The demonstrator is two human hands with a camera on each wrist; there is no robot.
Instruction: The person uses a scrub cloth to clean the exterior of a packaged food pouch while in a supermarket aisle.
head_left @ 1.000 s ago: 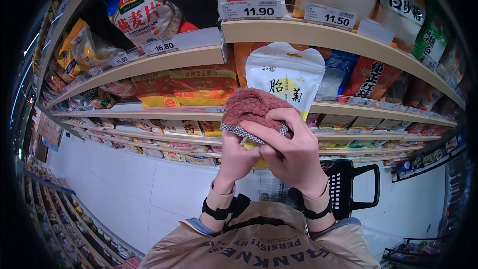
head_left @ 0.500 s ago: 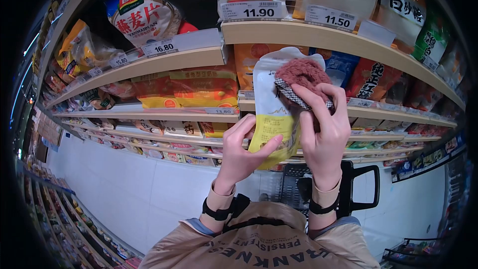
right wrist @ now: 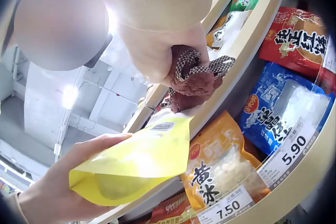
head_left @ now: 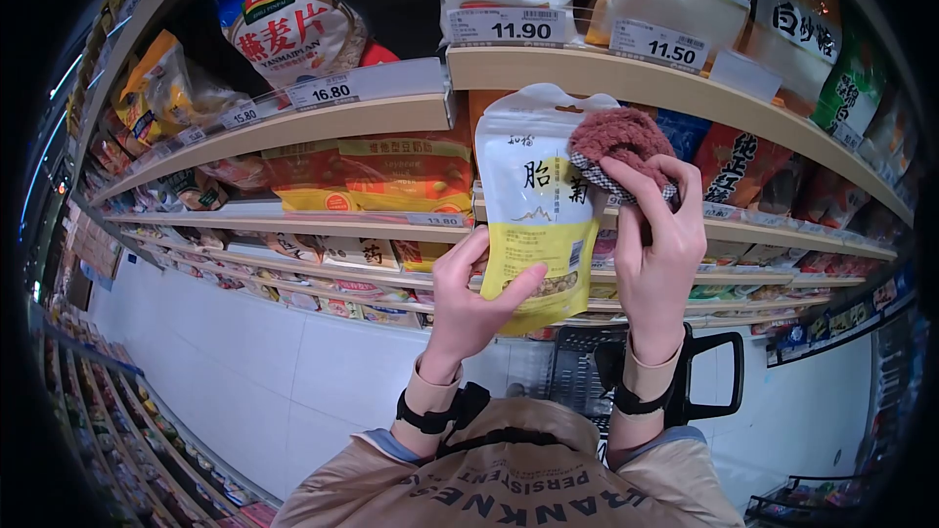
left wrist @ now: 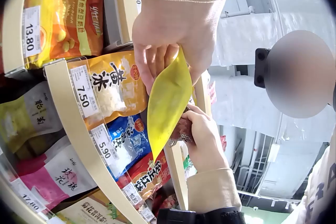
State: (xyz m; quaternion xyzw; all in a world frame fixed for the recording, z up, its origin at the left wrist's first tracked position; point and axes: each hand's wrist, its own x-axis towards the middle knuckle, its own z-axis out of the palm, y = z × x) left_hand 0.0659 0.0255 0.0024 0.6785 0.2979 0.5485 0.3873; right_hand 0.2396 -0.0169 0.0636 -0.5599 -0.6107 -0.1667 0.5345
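Note:
A white and yellow pouch (head_left: 536,225) stands upright in front of the shelves, its printed face toward the head camera. My left hand (head_left: 471,295) grips its lower left side, thumb across the front. My right hand (head_left: 660,244) holds a bunched reddish-brown fluffy cloth (head_left: 618,140) with a checked edge, against the pouch's upper right edge. In the left wrist view the pouch's yellow base (left wrist: 170,103) hides part of the left fingers. The right wrist view shows the cloth (right wrist: 191,85) bunched in the right hand, just above the pouch (right wrist: 142,155).
Shelves of bagged goods curve across the view, with a wooden shelf edge (head_left: 548,66) above the pouch and priced bags such as the oat bag (head_left: 289,24). A black basket (head_left: 577,367) with a handle is below, near my right forearm. Pale floor tiles (head_left: 245,352) lie beneath.
The cloth has moved from the pouch's lower front to its upper right edge with my right hand. The left hand has gone from beside the cloth to the pouch's lower side, and the pouch's front shows more.

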